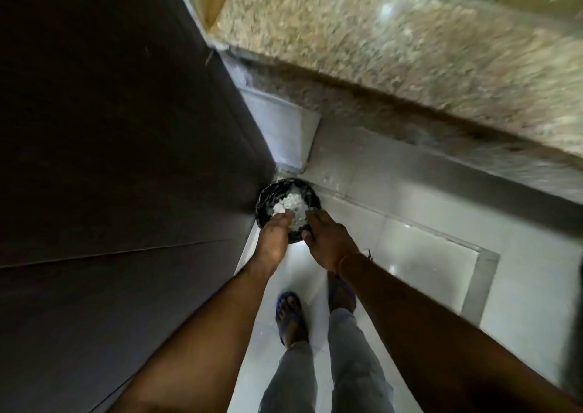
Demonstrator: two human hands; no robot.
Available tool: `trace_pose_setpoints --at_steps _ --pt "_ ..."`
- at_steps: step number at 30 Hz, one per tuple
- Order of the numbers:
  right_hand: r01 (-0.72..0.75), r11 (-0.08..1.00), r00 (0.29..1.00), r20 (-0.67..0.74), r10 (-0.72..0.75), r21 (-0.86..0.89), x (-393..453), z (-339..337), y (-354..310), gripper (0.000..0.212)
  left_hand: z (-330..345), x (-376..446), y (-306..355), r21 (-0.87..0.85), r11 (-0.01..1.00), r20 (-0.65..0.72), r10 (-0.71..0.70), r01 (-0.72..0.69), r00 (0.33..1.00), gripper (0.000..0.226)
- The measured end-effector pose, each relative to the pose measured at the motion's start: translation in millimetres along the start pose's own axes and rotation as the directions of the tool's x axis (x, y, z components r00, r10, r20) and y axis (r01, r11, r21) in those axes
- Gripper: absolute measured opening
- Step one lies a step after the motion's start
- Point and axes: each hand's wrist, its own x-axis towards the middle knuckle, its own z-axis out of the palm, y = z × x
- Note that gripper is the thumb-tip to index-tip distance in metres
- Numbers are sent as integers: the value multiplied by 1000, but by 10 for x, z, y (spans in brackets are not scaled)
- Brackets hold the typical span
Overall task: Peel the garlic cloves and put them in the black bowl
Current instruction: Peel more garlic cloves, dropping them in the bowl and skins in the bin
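Head view: both hands [274, 236] [328, 242] over a black container [268, 196] of white bits [288, 206], beside dark cabinet [110, 128]; grip unclear.

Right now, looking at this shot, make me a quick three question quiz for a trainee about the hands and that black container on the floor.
1. True or false: the black container sits on the granite counter.
2. Multiple choice: what shows inside the container? A) white papery bits B) red chillies C) water only
3. Fill in: the left hand and right hand are both held over the container, beside a dark ____ panel.

Key
1. False: it is down on the pale tiled floor, below the counter edge.
2. A
3. wooden. Whether the fingers grip anything cannot be told.
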Motion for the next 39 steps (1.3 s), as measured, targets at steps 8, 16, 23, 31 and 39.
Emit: trace_pose_setpoints --at_steps 8,16,23,31,39 --pt "-72 997 964 -255 74 18 -1737 -1380 -203 62 500 -1636 947 585 624 342 389 -517 856 52" --pt "-265 954 802 -518 298 139 -3739 -2074 116 61 1467 -3184 1534 573 149 699 425 -806 576 57" --pt "-414 870 610 -628 484 268 -5222 -2156 895 63 2699 -4212 1469 370 -116 908 258 -922 332 80" --pt "-503 753 463 -604 649 424 -6667 -1894 1865 61 4173 -5165 744 183 -251 982 96 -951 163 55" --pt "-484 649 400 -511 761 587 -7510 -1411 2650 59 5169 -5512 -23 171 -308 975 -85 -936 206 60"
